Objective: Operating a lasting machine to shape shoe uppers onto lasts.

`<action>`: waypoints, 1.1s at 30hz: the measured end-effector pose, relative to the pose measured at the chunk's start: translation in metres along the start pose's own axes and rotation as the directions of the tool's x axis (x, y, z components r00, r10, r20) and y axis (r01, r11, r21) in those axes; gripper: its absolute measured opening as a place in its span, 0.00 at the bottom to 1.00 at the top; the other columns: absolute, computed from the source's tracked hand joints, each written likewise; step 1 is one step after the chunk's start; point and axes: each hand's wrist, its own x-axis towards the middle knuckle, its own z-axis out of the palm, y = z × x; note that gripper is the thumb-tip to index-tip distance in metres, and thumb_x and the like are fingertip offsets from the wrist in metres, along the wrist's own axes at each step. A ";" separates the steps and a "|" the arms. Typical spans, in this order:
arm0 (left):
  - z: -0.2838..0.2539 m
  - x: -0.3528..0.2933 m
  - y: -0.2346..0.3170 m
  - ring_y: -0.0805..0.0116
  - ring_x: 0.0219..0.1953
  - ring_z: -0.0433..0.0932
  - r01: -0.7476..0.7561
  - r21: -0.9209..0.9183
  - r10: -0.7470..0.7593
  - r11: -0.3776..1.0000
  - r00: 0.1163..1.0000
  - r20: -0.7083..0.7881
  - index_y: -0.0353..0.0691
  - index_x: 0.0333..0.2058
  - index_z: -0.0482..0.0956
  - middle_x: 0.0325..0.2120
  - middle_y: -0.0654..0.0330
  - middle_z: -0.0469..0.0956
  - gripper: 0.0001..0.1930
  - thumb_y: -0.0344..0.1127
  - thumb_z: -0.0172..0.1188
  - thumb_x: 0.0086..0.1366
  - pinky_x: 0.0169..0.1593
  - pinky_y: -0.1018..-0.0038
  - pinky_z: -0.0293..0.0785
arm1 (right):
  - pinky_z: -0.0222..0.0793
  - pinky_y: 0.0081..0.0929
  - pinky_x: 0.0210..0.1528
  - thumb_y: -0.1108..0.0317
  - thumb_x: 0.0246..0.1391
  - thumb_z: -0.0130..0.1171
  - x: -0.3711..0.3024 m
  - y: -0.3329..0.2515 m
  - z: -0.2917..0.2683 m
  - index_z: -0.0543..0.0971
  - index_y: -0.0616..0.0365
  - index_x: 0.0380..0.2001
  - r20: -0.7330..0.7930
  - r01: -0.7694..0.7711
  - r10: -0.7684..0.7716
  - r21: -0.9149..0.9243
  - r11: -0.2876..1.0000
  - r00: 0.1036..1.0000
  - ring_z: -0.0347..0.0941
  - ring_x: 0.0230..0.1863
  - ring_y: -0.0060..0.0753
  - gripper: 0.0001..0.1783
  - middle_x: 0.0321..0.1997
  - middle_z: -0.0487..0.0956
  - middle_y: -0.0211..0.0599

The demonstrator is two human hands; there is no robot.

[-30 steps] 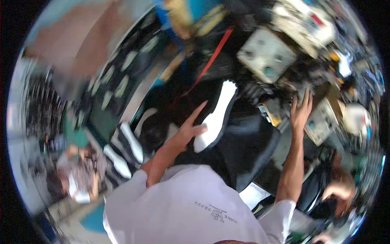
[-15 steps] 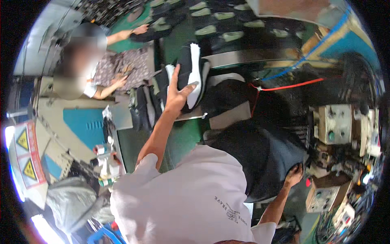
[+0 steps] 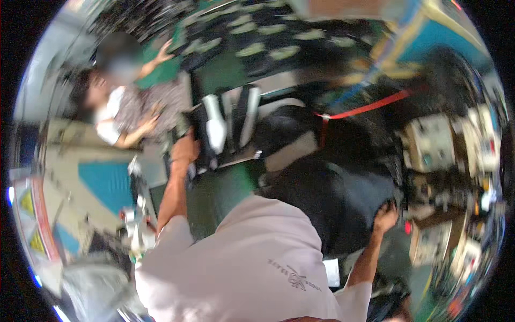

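Note:
My left hand (image 3: 185, 151) reaches forward to the dark shoe pieces (image 3: 183, 126) at the left end of the bench, and it touches or overlaps them. Motion blur hides its fingers. Just right of it lies a black shoe upper with a white strip (image 3: 215, 131). Beside that is another black piece with a pale strip (image 3: 249, 115). Far to the right, my right hand (image 3: 385, 216) has curled fingers at the edge of a large black rounded machine cover (image 3: 343, 206). Something dark sits at its fingertips, too blurred to name.
Rows of dark shoe pieces with pale green parts (image 3: 268, 29) cover the far green surface. At left a co-worker's hand (image 3: 145, 127) is over a patterned cloth. A red strap (image 3: 370, 107) crosses above the black machine. Control boxes (image 3: 431, 142) stand at right.
My left hand has let go of the black-and-white shoe upper and moved left to the dark pieces. The upper now lies on the bench. My right hand stays at the black cover.

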 end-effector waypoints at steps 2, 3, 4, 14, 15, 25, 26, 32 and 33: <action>-0.017 0.022 0.012 0.37 0.45 0.87 -0.083 0.117 0.097 0.990 0.989 -0.115 0.42 0.43 0.85 0.41 0.40 0.88 0.18 0.50 0.57 0.74 0.49 0.45 0.84 | 0.79 0.49 0.59 0.63 0.55 0.66 -0.010 -0.013 -0.016 0.87 0.60 0.51 0.019 -0.147 0.145 0.123 0.982 0.989 0.82 0.56 0.56 0.22 0.56 0.86 0.53; -0.037 0.033 0.016 0.39 0.44 0.88 -0.133 0.229 0.169 0.964 0.976 -0.141 0.43 0.41 0.87 0.39 0.42 0.88 0.19 0.53 0.58 0.73 0.47 0.47 0.84 | 0.80 0.47 0.60 0.65 0.50 0.69 -0.013 -0.021 -0.017 0.88 0.59 0.50 0.163 -0.223 0.193 0.189 0.956 0.967 0.82 0.58 0.56 0.23 0.55 0.86 0.50; -0.054 0.050 0.014 0.42 0.43 0.89 -0.110 0.349 0.176 0.931 0.970 -0.165 0.43 0.42 0.89 0.39 0.45 0.88 0.20 0.54 0.60 0.73 0.46 0.47 0.84 | 0.77 0.46 0.63 0.67 0.48 0.70 -0.011 -0.043 -0.026 0.88 0.59 0.50 0.166 -0.228 0.199 0.180 0.957 0.966 0.80 0.60 0.57 0.24 0.55 0.86 0.49; -0.080 -0.107 0.460 0.46 0.60 0.80 -0.986 -0.163 0.999 -0.022 -0.017 -0.032 0.37 0.69 0.75 0.58 0.44 0.81 0.22 0.32 0.54 0.79 0.63 0.60 0.73 | 0.73 0.49 0.66 0.74 0.59 0.61 -0.203 -0.084 -0.097 0.80 0.61 0.60 -0.308 -0.668 0.759 0.359 0.651 0.574 0.78 0.62 0.62 0.24 0.60 0.82 0.56; -0.072 -0.164 0.492 0.44 0.59 0.79 -0.979 -0.120 0.982 -0.167 -0.176 0.065 0.38 0.68 0.75 0.57 0.44 0.80 0.22 0.32 0.54 0.79 0.63 0.59 0.73 | 0.77 0.46 0.62 0.76 0.58 0.63 -0.256 -0.074 -0.099 0.82 0.60 0.59 -0.473 -0.706 0.728 0.268 0.655 0.496 0.82 0.56 0.58 0.24 0.54 0.85 0.54; -0.013 -0.358 0.512 0.43 0.51 0.79 -0.547 -0.497 0.461 -0.674 -0.837 0.295 0.36 0.66 0.76 0.51 0.44 0.79 0.22 0.26 0.58 0.74 0.56 0.58 0.76 | 0.73 0.50 0.64 0.60 0.54 0.67 -0.696 -0.373 -0.163 0.79 0.62 0.62 -0.166 -0.778 0.779 -0.083 -0.623 -0.605 0.78 0.58 0.64 0.33 0.51 0.83 0.60; -0.003 -0.358 0.509 0.43 0.50 0.79 -0.543 -0.517 0.444 -0.661 -0.839 0.314 0.37 0.65 0.76 0.50 0.43 0.79 0.22 0.26 0.58 0.74 0.56 0.58 0.76 | 0.73 0.49 0.65 0.60 0.53 0.68 -0.711 -0.405 -0.158 0.78 0.62 0.62 -0.081 -0.740 0.743 -0.073 -0.669 -0.664 0.78 0.59 0.64 0.33 0.51 0.84 0.59; 0.017 -0.337 0.485 0.43 0.48 0.80 -0.611 -0.371 0.442 -0.699 -0.778 0.446 0.36 0.62 0.78 0.48 0.46 0.79 0.20 0.30 0.61 0.74 0.52 0.55 0.77 | 0.73 0.49 0.64 0.56 0.53 0.71 -0.622 -0.454 -0.077 0.51 0.60 0.81 0.045 -0.883 0.902 0.189 -0.430 -0.430 0.79 0.62 0.67 0.59 0.59 0.81 0.71; 0.013 -0.330 0.483 0.43 0.48 0.80 -0.640 -0.363 0.469 -0.677 -0.756 0.457 0.36 0.62 0.78 0.47 0.46 0.79 0.20 0.29 0.61 0.74 0.52 0.55 0.77 | 0.73 0.49 0.64 0.56 0.53 0.71 -0.586 -0.432 -0.092 0.51 0.60 0.81 0.059 -0.887 0.909 0.200 -0.416 -0.413 0.79 0.62 0.67 0.59 0.59 0.81 0.71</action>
